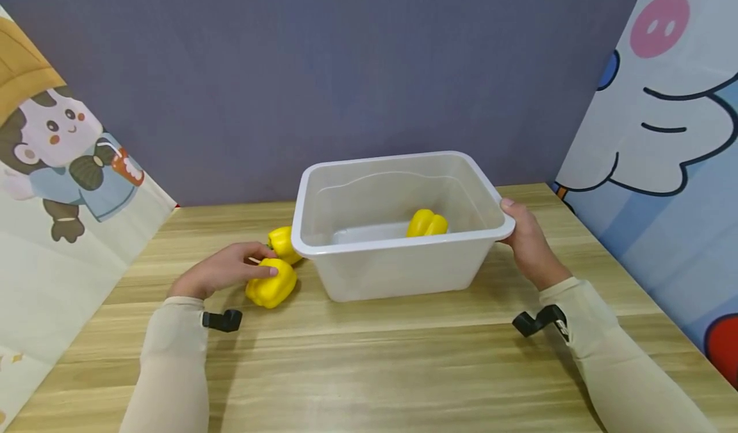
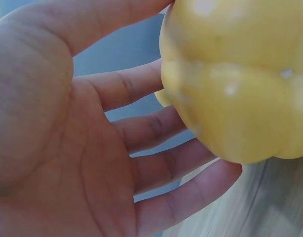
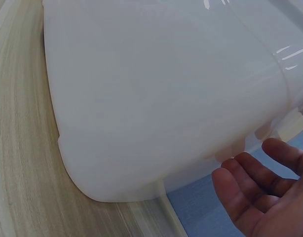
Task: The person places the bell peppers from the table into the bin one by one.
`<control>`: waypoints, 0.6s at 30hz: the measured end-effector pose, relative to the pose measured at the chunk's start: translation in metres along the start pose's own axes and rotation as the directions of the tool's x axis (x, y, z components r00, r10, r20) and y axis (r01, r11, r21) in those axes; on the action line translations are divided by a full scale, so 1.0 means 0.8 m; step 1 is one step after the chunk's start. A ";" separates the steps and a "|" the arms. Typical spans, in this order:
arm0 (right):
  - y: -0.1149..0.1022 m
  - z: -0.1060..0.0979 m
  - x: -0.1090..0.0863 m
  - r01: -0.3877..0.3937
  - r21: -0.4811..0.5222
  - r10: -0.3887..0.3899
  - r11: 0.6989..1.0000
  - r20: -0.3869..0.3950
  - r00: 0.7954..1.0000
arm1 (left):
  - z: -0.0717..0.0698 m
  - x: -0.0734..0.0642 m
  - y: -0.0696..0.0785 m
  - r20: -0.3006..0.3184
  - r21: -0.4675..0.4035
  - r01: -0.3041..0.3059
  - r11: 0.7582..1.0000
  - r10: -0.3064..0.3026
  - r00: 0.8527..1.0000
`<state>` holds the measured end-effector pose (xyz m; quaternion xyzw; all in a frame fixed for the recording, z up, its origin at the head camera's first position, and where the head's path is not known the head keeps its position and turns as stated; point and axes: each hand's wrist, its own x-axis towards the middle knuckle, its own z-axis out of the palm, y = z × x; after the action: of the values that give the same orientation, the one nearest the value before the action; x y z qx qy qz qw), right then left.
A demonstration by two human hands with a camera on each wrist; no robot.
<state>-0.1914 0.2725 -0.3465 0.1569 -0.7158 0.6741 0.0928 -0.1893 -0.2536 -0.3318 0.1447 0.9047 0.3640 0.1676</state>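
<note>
My left hand (image 1: 230, 268) holds a yellow bell pepper (image 1: 273, 285) on the table, thumb on its near side and fingers behind it. Up close in the left wrist view, the same pepper (image 2: 235, 84) fills the upper right. A second yellow pepper (image 1: 282, 243) lies just behind, partly hidden by the hand and the first pepper. The white plastic bin (image 1: 398, 273) stands to the right, with one yellow pepper (image 1: 426, 222) inside. At the bin's right end, my right hand (image 1: 530, 244) grips the rim, thumb on top and fingers curled below.
The wooden tabletop (image 1: 346, 369) extends in front of the bin. A grey-blue wall panel (image 1: 357, 68) rises behind it. Cartoon-printed panels border the left (image 1: 75, 164) and right (image 1: 663, 119) sides. Black wrist mounts (image 1: 223, 321) sit on both sleeves.
</note>
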 end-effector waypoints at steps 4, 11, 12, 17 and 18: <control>0.001 -0.001 0.000 0.003 -0.022 -0.003 1.000 0.011 1.000 | 0.000 0.000 -0.002 -0.006 0.000 -0.001 1.000 0.001 1.000; 0.001 -0.002 0.000 0.004 -0.013 -0.004 1.000 0.017 1.000 | -0.001 -0.001 -0.002 -0.011 0.015 0.001 1.000 0.000 1.000; 0.001 -0.002 0.000 0.004 -0.013 -0.004 1.000 0.019 1.000 | -0.001 -0.001 -0.002 -0.011 0.013 0.000 1.000 0.000 1.000; 0.000 -0.002 -0.001 0.003 -0.036 -0.002 0.999 0.025 1.000 | 0.000 -0.001 -0.002 -0.014 0.005 0.019 1.000 -0.019 1.000; 0.000 -0.002 -0.001 0.002 -0.043 -0.001 0.999 0.028 1.000 | 0.000 -0.001 -0.002 -0.015 0.002 0.025 1.000 -0.025 1.000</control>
<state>-0.1908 0.2741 -0.3470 0.1648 -0.7311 0.6563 0.0867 -0.1890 -0.2554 -0.3328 0.1308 0.9080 0.3621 0.1652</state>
